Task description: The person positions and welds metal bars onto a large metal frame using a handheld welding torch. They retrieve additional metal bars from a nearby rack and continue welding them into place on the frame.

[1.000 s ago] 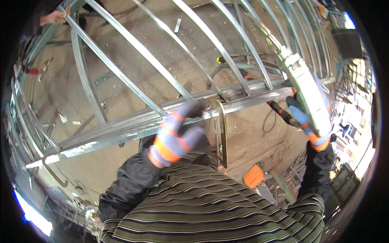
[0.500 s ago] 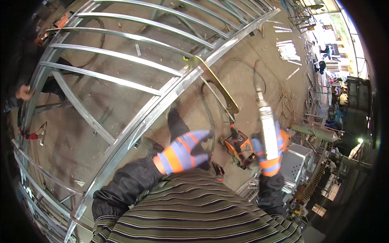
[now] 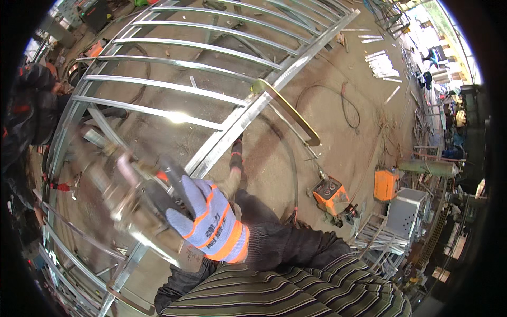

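Observation:
My right hand [image 3: 214, 222], in a grey-blue glove with orange stripes and dark fingertips, reaches across my body to the left. Its fingers curl against a silver metal tool [image 3: 121, 206], smeared by motion; its kind cannot be made out. My left sleeve [image 3: 182, 285] shows below, but the left hand is hidden or lost in the blur. Both are beside the near rail of a metal frame [image 3: 211, 153] with many crossbars. Farther along that rail sits a yellowish bar clamp [image 3: 296, 119], its long bar hanging over the floor.
A person in dark clothes [image 3: 31, 111] stands beyond the frame at left. On the floor to the right are an orange-and-black machine [image 3: 330, 195], a second orange box [image 3: 386, 184], a grey metal cabinet [image 3: 409, 211] and a green cylinder [image 3: 430, 167]. A dark cable [image 3: 290, 158] crosses the floor.
My right hand has swung from the right side across to the left with the silver tool. The left hand, spread in front of me before, has gone from clear sight.

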### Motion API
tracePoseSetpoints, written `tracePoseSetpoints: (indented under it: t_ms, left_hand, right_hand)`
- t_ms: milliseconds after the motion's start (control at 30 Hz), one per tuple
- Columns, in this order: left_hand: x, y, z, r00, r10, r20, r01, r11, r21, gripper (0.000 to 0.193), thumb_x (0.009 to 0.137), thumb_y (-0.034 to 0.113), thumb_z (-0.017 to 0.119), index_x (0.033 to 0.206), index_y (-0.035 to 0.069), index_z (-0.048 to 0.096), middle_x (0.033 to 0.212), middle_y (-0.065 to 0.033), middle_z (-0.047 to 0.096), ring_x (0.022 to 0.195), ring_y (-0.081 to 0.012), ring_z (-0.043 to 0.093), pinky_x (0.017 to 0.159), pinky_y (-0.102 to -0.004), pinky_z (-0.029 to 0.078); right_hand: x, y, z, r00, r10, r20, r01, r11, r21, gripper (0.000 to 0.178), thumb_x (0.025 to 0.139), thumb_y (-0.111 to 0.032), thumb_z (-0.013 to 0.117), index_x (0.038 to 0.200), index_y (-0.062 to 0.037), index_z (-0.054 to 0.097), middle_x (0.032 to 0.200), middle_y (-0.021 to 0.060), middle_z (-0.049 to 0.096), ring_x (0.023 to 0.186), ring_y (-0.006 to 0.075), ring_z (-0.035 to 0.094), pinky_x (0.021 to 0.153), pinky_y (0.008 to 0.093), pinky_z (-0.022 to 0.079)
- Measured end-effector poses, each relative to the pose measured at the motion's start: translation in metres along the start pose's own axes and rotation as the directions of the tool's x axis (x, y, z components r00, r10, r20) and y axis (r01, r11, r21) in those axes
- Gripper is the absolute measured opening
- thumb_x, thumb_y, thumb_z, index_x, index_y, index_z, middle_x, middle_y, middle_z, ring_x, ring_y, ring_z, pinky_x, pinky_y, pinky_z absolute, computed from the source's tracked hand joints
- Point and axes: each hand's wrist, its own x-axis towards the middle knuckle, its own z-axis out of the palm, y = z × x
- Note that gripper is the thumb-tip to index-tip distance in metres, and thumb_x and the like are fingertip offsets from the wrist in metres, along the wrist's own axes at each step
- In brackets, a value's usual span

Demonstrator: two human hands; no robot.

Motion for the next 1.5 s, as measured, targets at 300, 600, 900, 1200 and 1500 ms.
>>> tracePoseSetpoints:
  t_ms: [300, 600, 900, 1200, 1500]
  left_hand:
    - [0.008, -0.001, -0.029, 0.618, 0.031, -0.785, 0.123, 0.983, 0.136, 0.075, 0.085, 0.009, 0.069, 0.153, 0.0, 0.038, 0.142, -0.0171, 0.053, 0.125, -0.0305, 0.058, 0.106, -0.0462, 0.049]
    - [0.009, 0.024, -0.084, 0.489, 0.044, -0.871, 0.526, 0.782, 0.335, 0.052, 0.099, 0.03, 0.057, 0.138, -0.005, 0.053, 0.133, -0.0158, 0.059, 0.118, -0.0247, 0.058, 0.103, -0.0378, 0.046]
    - [0.01, 0.06, -0.087, 0.579, -0.001, -0.815, 0.729, 0.449, 0.517, 0.032, 0.104, 0.018, 0.049, 0.13, 0.0, 0.057, 0.114, -0.0082, 0.068, 0.098, -0.0158, 0.066, 0.085, -0.0242, 0.053]
    - [0.042, 0.06, -0.064, 0.556, -0.579, -0.596, 0.831, 0.381, 0.405, 0.037, 0.091, 0.019, 0.065, 0.124, 0.002, 0.061, 0.104, -0.0064, 0.067, 0.091, -0.018, 0.066, 0.079, -0.0289, 0.052]
    - [0.114, 0.014, -0.009, 0.47, -0.828, 0.307, 0.77, 0.554, 0.316, 0.038, 0.077, 0.016, 0.076, 0.112, 0.003, 0.067, 0.094, -0.0106, 0.065, 0.083, -0.0275, 0.066, 0.073, -0.0385, 0.051]
  right_hand:
    - [0.129, 0.083, -0.084, 0.638, -0.28, 0.717, 0.341, 0.938, 0.063, 0.057, 0.077, -0.022, 0.074, 0.13, -0.0039, 0.063, 0.134, 0.025, 0.058, 0.115, 0.0407, 0.06, 0.095, 0.0445, 0.052]
    - [0.233, 0.379, -0.021, 0.174, 0.306, 0.936, 0.071, 0.944, -0.322, 0.059, 0.089, -0.041, 0.069, 0.136, -0.0052, 0.062, 0.127, 0.0206, 0.068, 0.117, 0.0362, 0.064, 0.102, 0.0401, 0.05]
    - [0.22, 0.391, -0.011, 0.067, 0.104, 0.992, 0.086, 0.99, -0.11, 0.058, 0.096, -0.025, 0.063, 0.141, 0.0083, 0.049, 0.102, 0.0324, 0.068, 0.093, 0.0425, 0.069, 0.08, 0.0431, 0.055]
    - [0.183, 0.424, 0.0, 0.102, 0.178, 0.979, -0.324, 0.936, -0.136, 0.048, 0.097, -0.027, 0.061, 0.136, 0.0003, 0.057, 0.112, 0.0247, 0.07, 0.102, 0.0386, 0.068, 0.09, 0.044, 0.052]
    - [0.188, 0.419, 0.001, 0.008, 0.182, 0.983, -0.45, 0.879, -0.159, 0.037, 0.097, -0.018, 0.063, 0.128, 0.001, 0.06, 0.11, 0.0208, 0.071, 0.097, 0.0294, 0.069, 0.086, 0.0377, 0.053]
